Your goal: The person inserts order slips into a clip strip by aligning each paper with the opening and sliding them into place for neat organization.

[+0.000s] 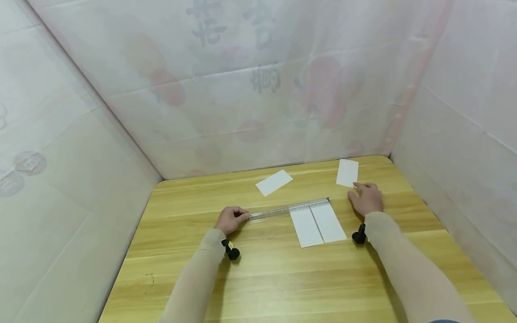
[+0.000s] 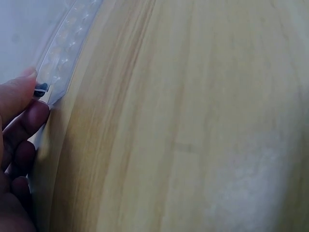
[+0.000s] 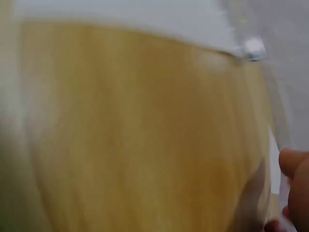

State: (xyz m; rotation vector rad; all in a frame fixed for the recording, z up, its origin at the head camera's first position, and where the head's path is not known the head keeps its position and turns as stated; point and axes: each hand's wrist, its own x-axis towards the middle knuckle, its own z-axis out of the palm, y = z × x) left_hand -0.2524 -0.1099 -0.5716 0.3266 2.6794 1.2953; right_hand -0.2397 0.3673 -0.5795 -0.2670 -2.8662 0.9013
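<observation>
My left hand (image 1: 230,220) pinches the left end of a long clear plastic strip (image 1: 270,213) between thumb and index finger; the left wrist view shows the grip close up. Two white cards (image 1: 305,229) lie side by side at the strip's right part, their top edges overlapped by the clear plastic. My right hand (image 1: 367,199) is beyond the strip's right end, thumb and index finger apart. Its index fingertip is right at the near corner of another white card (image 1: 347,172). In the right wrist view, that card (image 3: 274,164) shows only as a sliver beside the thumb.
One more white card (image 1: 274,182) lies slanted on the wooden table (image 1: 258,282), behind the strip. Pale printed cloth walls (image 1: 226,112) enclose the table at the back and on both sides. Each wrist wears a small black camera (image 1: 232,251).
</observation>
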